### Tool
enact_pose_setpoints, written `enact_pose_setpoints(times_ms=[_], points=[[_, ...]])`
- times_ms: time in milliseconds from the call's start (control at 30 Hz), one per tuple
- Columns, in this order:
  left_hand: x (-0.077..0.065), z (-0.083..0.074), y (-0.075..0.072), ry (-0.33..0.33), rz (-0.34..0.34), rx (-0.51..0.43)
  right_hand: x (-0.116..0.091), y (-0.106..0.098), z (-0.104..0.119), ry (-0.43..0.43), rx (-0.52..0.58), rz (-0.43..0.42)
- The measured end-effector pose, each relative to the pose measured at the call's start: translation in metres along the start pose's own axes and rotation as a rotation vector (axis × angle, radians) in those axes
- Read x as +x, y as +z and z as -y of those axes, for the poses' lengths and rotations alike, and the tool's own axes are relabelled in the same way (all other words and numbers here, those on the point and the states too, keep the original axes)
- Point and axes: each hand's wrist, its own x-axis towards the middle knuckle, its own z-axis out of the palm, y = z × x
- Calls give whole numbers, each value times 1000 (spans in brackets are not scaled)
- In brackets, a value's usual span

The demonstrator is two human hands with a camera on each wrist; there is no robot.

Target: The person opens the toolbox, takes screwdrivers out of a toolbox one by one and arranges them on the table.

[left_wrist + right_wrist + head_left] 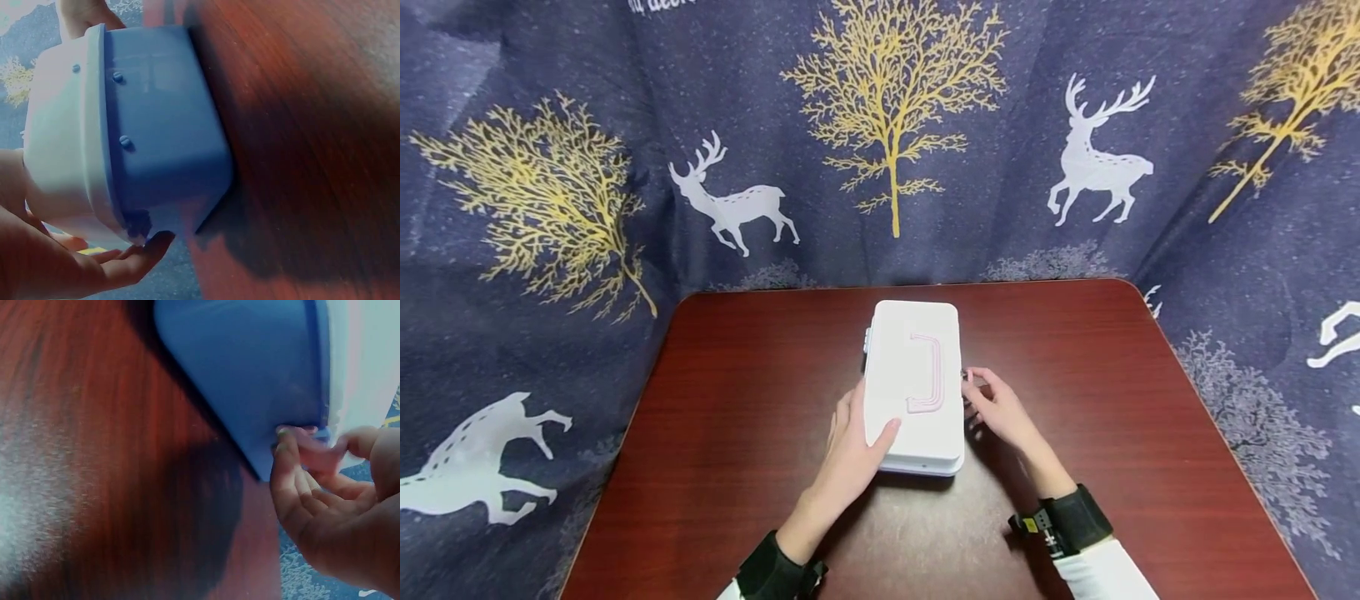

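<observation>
A white-lidded storage box point(898, 387) with a bluish body lies on the table, a pink carry handle point(937, 375) folded flat on its lid. My left hand point(852, 446) holds the box's near left side, thumb over the lid and fingers along the side. In the left wrist view, those fingers point(134, 262) reach the side below the lid's rim. At the right side, my right hand point(1000, 410) pinches a pink latch point(315, 449) between thumb and forefinger. The lid appears down on the body.
Beneath the box is a reddish-brown wooden table point(737, 400) with rounded far corners. A dark blue cloth point(925, 250) printed with deer and trees hangs behind it and at both sides. A latch-like fitting point(867, 340) shows on the box's left side.
</observation>
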Motion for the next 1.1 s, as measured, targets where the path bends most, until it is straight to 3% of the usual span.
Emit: enact_pose_setpoints(times_ms=[167,333,433,500,667,867,1100], points=[[0,-6,0,57,-33,95,-1,-4,-5,7,-24,-33],[3,-19,4,210,-60,271,-1,-6,-12,-10,-274,-196],[7,-31,9,280,-31,372,-1,-2,-15,-61,-394,-252],[10,-39,12,298,16,419,0,1,-17,-80,-410,-218],[15,-58,17,274,124,502,0,4,-18,-24,-288,-56],[18,-65,26,228,130,622,2,6,-13,11,-91,-57],[14,-63,33,232,113,732,2,10,-12,47,-73,-42]])
